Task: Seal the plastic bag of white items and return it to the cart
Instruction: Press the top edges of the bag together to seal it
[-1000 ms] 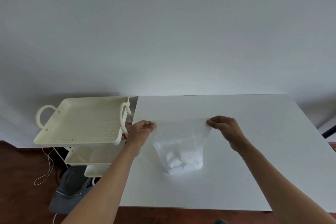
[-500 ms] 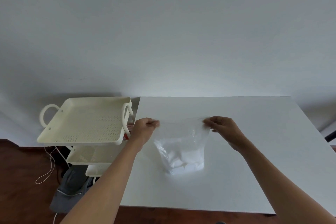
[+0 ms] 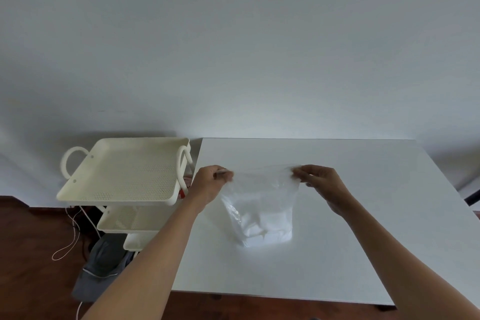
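Soft, dim, even light; glare on the white table [image 3: 337, 189], wide-angle bending at edges

Not much to report on the body from my end. I only get two bare forearms coming in from the bottom of the frame, no sleeves anywhere in view, so whatever top is worn stops short of what the camera catches. No watch, no bracelet, no rings, no gloves that I can make out on the left hand [image 3: 211, 184] or the right hand [image 3: 322, 186]. Fingernails look short and plain, though it's pretty soft at this resolution.
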Motion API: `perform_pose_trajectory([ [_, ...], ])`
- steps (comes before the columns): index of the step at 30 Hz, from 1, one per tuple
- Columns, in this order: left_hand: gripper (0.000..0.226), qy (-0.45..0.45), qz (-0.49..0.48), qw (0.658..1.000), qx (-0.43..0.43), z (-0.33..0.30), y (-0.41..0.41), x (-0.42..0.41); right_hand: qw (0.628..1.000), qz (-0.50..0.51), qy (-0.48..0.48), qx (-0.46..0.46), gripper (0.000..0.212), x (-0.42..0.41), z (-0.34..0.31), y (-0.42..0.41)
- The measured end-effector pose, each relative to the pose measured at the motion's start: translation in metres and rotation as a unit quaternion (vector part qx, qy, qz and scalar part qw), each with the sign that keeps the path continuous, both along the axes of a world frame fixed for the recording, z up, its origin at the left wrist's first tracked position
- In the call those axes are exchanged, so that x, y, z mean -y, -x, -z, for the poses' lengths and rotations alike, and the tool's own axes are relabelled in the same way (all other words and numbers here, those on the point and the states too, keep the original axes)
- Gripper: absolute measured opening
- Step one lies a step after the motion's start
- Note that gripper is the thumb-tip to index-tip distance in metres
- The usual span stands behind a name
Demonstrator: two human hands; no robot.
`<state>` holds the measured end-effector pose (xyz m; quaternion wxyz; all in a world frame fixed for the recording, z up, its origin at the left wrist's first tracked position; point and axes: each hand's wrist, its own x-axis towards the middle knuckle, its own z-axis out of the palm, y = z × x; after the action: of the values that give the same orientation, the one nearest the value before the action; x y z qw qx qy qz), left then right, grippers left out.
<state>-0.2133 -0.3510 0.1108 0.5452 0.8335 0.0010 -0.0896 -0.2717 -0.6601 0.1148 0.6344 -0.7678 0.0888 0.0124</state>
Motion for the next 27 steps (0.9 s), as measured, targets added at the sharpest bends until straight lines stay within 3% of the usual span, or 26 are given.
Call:
perform_pose_trajectory([
  [4, 0.009, -0.009, 0.015, 1.000, -0.008, 0.001, 0.003, 0.002, 0.999, -0.044, 0.028, -0.002, 0.015, 0.001, -0.003, -0.002],
  [12, 0.011, 0.040, 0.060, 0.996, -0.053, -0.005, 0.006, 0.001, 0.996, 0.001, 0.088, 0.028, 0.008, -0.010, -0.005, -0.008],
  [16, 0.006, -0.005, 0.063, 0.997, -0.043, -0.010, 0.006, 0.003, 0.995, 0.003, 0.098, 0.033, 0.006, -0.014, -0.005, -0.008],
  [23, 0.014, -0.057, 0.044, 0.997, 0.000, -0.014, 0.002, 0.006, 0.987, -0.091, 0.131, -0.002, 0.020, -0.009, -0.014, -0.009],
  [27, 0.007, -0.056, 0.049, 0.997, -0.018, -0.014, 0.002, 0.006, 0.982, -0.094, 0.161, 0.020, 0.022, -0.009, -0.016, -0.010],
])
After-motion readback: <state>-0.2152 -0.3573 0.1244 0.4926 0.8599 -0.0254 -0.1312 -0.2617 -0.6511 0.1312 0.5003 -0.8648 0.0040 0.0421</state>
